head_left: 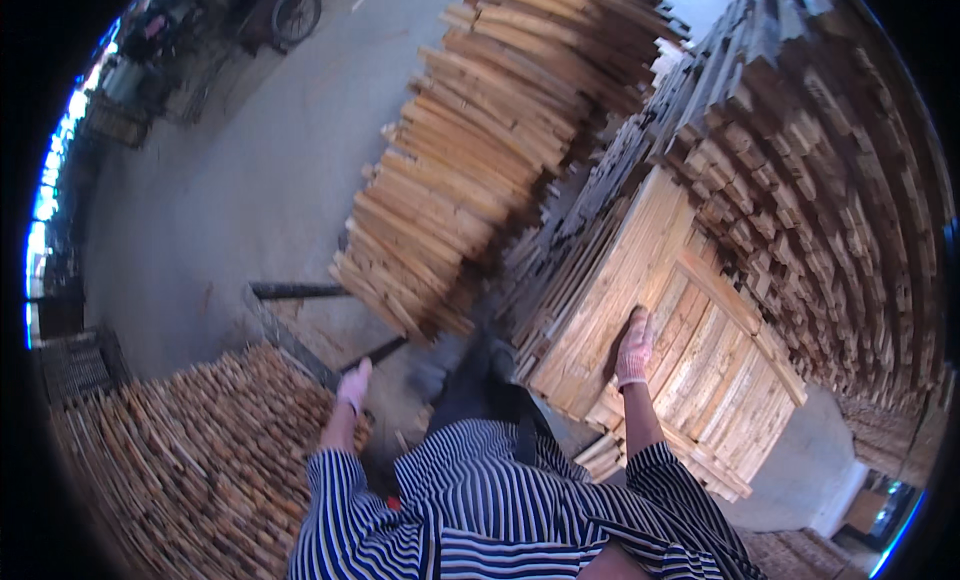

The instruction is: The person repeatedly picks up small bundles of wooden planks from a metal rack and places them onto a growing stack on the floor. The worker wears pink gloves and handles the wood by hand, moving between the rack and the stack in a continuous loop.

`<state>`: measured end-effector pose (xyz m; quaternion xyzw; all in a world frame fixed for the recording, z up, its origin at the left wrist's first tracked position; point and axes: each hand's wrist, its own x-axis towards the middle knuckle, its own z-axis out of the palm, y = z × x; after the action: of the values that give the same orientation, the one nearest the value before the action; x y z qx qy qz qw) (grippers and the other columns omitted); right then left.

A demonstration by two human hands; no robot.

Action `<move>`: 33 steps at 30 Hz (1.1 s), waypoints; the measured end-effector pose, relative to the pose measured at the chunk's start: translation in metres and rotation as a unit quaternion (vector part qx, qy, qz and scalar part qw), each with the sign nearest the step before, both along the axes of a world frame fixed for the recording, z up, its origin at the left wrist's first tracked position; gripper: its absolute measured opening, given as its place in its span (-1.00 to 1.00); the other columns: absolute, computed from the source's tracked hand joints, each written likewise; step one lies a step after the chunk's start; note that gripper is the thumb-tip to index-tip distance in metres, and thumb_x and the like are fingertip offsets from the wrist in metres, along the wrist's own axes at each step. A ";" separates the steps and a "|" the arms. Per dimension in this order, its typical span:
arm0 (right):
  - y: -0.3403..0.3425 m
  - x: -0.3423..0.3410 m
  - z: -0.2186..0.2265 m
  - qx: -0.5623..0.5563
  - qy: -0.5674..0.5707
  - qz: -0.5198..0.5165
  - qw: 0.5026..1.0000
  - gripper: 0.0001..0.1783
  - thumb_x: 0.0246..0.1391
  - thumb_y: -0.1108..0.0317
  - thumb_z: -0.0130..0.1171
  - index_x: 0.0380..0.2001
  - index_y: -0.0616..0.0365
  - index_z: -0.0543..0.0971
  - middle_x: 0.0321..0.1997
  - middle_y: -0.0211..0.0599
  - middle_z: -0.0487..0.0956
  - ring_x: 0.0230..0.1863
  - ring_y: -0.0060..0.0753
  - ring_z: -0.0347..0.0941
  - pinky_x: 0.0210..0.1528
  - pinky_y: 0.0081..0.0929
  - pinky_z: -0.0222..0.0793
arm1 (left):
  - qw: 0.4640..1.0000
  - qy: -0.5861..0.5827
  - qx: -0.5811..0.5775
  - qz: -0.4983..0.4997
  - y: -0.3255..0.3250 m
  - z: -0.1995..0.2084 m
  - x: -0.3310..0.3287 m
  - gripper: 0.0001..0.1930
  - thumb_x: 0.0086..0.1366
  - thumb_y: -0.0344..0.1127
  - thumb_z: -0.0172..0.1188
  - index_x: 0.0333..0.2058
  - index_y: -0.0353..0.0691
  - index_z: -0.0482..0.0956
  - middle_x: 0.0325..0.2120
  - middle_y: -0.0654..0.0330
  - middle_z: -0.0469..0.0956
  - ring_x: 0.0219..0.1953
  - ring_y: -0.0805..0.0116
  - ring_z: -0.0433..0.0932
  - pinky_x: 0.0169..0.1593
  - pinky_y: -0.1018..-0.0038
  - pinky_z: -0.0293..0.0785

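Observation:
My right hand [635, 351], in a pale work glove, lies on the top of a stack of light wooden boards [690, 330]. Its fingers stretch along a wide plank [625, 280] and do not wrap round it. To the left of my body, my left hand [353, 385], gloved too, hangs in the air with nothing visible in it. It is a little blurred, but one finger or thumb stands apart. Just beyond it is the dark metal frame [320, 360] on the floor, apparently not touched.
A long row of stacked wooden strips [450, 180] runs ahead. Tall stacks of timber [810, 180] rise on the right. At lower left lies another large pile of strips [210, 450]. A wheel [297, 15] and clutter stand far left beyond the concrete floor [220, 200].

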<state>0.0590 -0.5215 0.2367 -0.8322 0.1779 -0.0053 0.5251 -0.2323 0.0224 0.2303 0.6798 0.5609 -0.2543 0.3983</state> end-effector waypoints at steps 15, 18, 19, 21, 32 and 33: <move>0.032 0.006 0.079 -0.128 0.133 0.001 0.983 -0.18 0.39 -0.24 -0.22 0.43 0.21 0.19 0.31 0.25 0.42 0.34 0.22 0.32 0.36 -0.11 0.20 | 0.966 -0.153 0.009 -0.207 0.022 0.035 0.259 -0.20 0.38 0.39 -0.06 0.11 -0.34 0.56 0.00 -0.10 0.59 0.09 0.03 0.50 0.20 0.21 0.35; 0.044 0.016 0.110 -0.276 0.156 -0.031 0.948 -0.30 0.38 0.04 0.00 0.39 0.28 0.22 0.42 0.31 0.24 0.48 0.23 0.09 0.43 -0.14 0.14 | 0.933 -0.273 -0.058 -0.229 0.003 0.062 0.414 -0.19 0.41 0.33 -0.05 0.23 -0.38 0.45 0.23 -0.07 0.46 0.32 0.10 0.36 0.36 0.32 0.19; 0.063 0.028 0.132 -0.288 0.079 -0.051 0.953 -0.32 0.34 0.11 0.06 0.38 0.28 0.24 0.38 0.29 0.27 0.45 0.24 0.13 0.42 -0.10 0.16 | 0.930 -0.274 -0.061 -0.237 0.004 0.066 0.461 -0.18 0.40 0.32 -0.01 0.27 -0.37 0.41 0.27 -0.03 0.42 0.34 0.12 0.32 0.38 0.33 0.16; 0.112 0.057 0.186 -0.302 -0.068 -0.047 0.950 -0.36 0.27 0.27 0.15 0.34 0.27 0.29 0.30 0.16 0.33 0.34 0.15 0.26 0.37 -0.07 0.22 | 0.909 -0.326 -0.146 -0.216 0.001 0.052 0.545 -0.17 0.40 0.30 0.03 0.34 -0.35 0.30 0.36 -0.04 0.28 0.42 0.11 0.19 0.45 0.27 0.05; 0.257 0.454 0.069 -0.204 -0.056 -0.015 0.977 -0.11 0.28 -0.15 0.05 0.47 0.15 0.07 0.48 0.48 0.02 0.45 0.43 0.07 0.46 0.07 0.06 | 0.789 -0.310 -0.531 0.021 -0.070 -0.009 0.855 0.37 -0.03 0.61 0.24 0.50 -0.13 -0.22 0.51 -0.10 -0.18 0.53 -0.14 -0.26 0.47 -0.24 -0.29; 0.259 0.502 0.058 -0.350 -0.133 -0.073 0.924 -0.13 0.24 -0.11 0.13 0.40 0.24 0.18 0.46 0.42 0.10 0.40 0.39 0.17 0.38 -0.03 0.24 | 0.780 -0.290 -0.549 0.080 -0.050 -0.019 0.891 0.36 -0.06 0.63 0.24 0.51 -0.04 -0.18 0.52 -0.04 -0.19 0.53 -0.12 -0.26 0.47 -0.25 -0.35</move>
<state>0.5609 -0.2626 0.2949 -0.9395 0.1533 -0.2160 0.2173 0.6591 -0.0272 0.2111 0.3398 0.2369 -0.2773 0.8669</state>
